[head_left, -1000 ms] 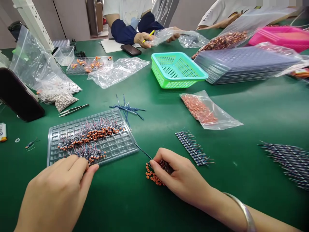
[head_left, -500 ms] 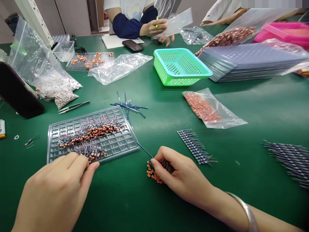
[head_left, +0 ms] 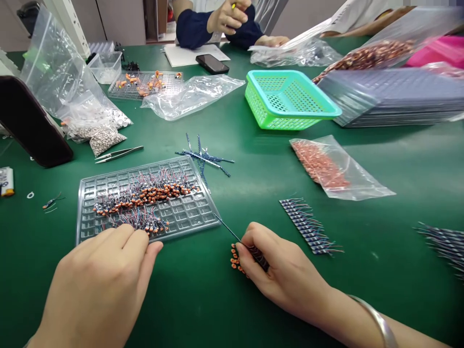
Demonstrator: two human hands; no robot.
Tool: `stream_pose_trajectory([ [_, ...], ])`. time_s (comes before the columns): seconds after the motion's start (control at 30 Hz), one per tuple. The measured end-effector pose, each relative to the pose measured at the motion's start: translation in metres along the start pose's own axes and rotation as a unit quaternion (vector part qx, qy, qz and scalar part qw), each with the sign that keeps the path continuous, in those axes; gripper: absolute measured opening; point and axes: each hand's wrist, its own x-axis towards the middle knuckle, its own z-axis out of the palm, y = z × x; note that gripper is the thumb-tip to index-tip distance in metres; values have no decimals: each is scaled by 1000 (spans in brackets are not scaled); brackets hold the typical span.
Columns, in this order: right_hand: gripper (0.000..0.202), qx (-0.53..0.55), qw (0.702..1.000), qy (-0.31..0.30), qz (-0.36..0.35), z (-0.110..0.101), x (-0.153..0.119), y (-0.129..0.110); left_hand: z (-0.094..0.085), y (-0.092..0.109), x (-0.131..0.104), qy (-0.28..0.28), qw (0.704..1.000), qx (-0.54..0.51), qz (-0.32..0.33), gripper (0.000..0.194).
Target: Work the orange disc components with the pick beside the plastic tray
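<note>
My left hand [head_left: 103, 278] is closed, its fingertips curled at the near edge of a clear compartment tray [head_left: 197, 220]. Whatever those fingers may hold is hidden behind the knuckles. Across the tray lie rows of small orange-tipped parts with thin wires [head_left: 155, 193]. My right hand [head_left: 277, 263] grips a thin pointed tool [head_left: 229, 228] with a dark ridged handle; its tip reaches the tray's right edge. Beneath the right fingers, partly covered, is a small heap of orange pieces [head_left: 235, 261] on the green table. A strip of wired boards [head_left: 308, 227] rests to the right of that hand.
Tweezers [head_left: 119, 153] and dark blue strips [head_left: 208, 158] lie beyond the tray. Farther back are a green basket [head_left: 290, 121], a bag of orange pieces [head_left: 322, 166] and stacked clear trays [head_left: 398, 101]. A phone [head_left: 32, 125] stands at left. A co-worker's hand [head_left: 228, 18] is across the table.
The view has shifted, so most things sit farther right. The co-worker's one hand has risen from the clear bag, which is now lower. My hands keep nearly the same pose by the tray.
</note>
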Motion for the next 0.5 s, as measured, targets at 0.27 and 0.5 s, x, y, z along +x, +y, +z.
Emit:
stream_pose_trajectory([
  [0.27, 25, 6, 997, -75, 26, -7, 2, 0, 0, 4, 2, -12, 1000, -21, 0, 26],
  [0.5, 26, 19, 997, -70, 29, -4, 2, 2, 2, 12, 6, 7, 998, -63, 7, 29],
])
